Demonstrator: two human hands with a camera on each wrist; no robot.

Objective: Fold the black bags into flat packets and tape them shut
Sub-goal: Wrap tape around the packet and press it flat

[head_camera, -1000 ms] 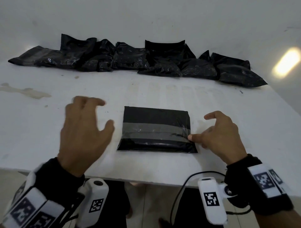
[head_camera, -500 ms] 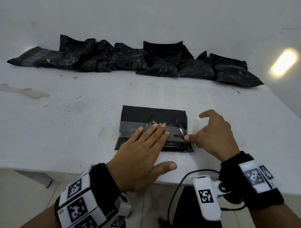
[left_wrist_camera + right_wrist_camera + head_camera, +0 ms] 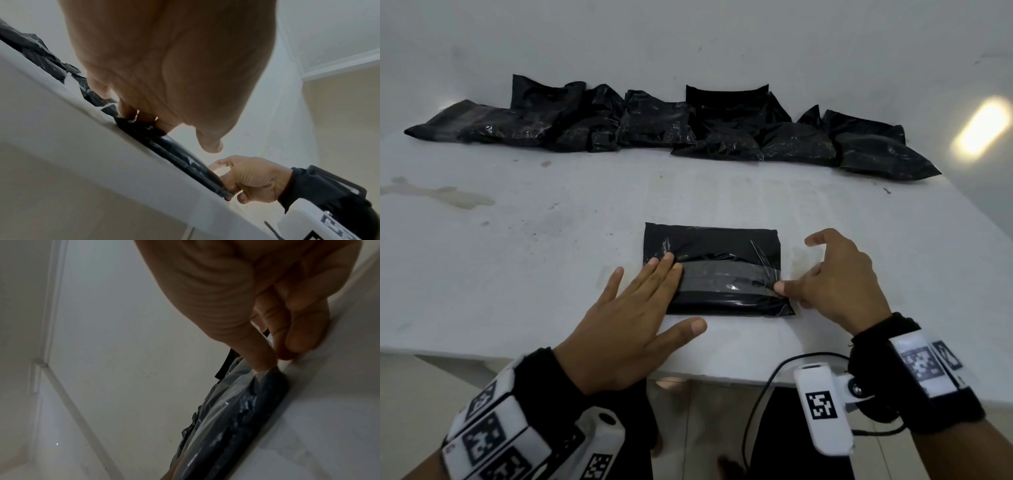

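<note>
A: Where's the packet [image 3: 711,270]?

B: On the white table [image 3: 517,240], near the front edge, straight ahead between both hands. Long axis runs left-right, and the tape strip [image 3: 726,279] runs along it.

A: Hands?

B: Left hand [image 3: 633,318] lies flat, fingers straight, fingertips pressing the strip's left end. Right hand [image 3: 835,274] has thumb and forefinger closed on the tape's right end at the packet's right edge (the right wrist view shows the clear film bunched there).

A: Which is nearer?

B: Both touching, 1 at each end. My guess: the next stroke smooths along that axis.

A: Room?

B: Bare table left, right and behind the packet. The row of black bags [image 3: 688,130] sits well apart at the far wall. The front edge is close, so little slack toward the body.
</note>
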